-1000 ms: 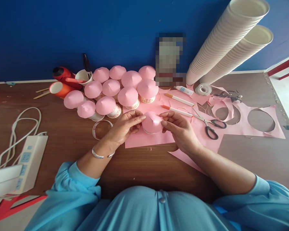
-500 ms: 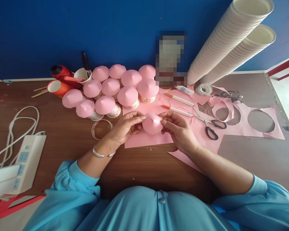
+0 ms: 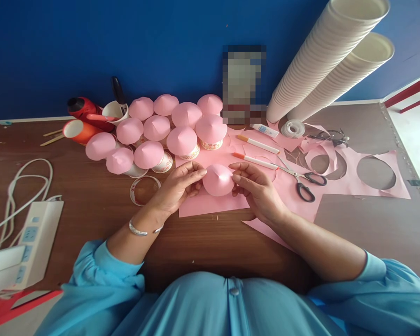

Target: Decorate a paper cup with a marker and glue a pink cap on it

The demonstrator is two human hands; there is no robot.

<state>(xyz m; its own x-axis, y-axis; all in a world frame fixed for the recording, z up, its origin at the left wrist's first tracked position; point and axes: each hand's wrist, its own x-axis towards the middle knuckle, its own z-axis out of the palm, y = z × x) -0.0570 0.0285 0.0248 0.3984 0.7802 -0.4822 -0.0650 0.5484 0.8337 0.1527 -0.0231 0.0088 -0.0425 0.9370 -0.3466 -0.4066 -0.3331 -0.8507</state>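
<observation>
A pink paper cone sits between my two hands, above the pink paper sheet. My left hand pinches its left edge between thumb and fingers. On the opposite edge, my right hand pinches it the same way. Whatever lies under the cone is hidden. Behind my hands stand several paper cups topped with pink cones. To the left of my left hand lies a white ring, and scissors with black handles rest to the right of my right hand.
Two tall stacks of paper cups lean by the blue wall. Two markers, a glue bottle, a tape roll and cut paper scraps lie at right. A power strip with a white cable is at left.
Both hands keep their hold on the cone, which is turned slightly, so less shows beneath its front rim. The whole view has shifted a little.
</observation>
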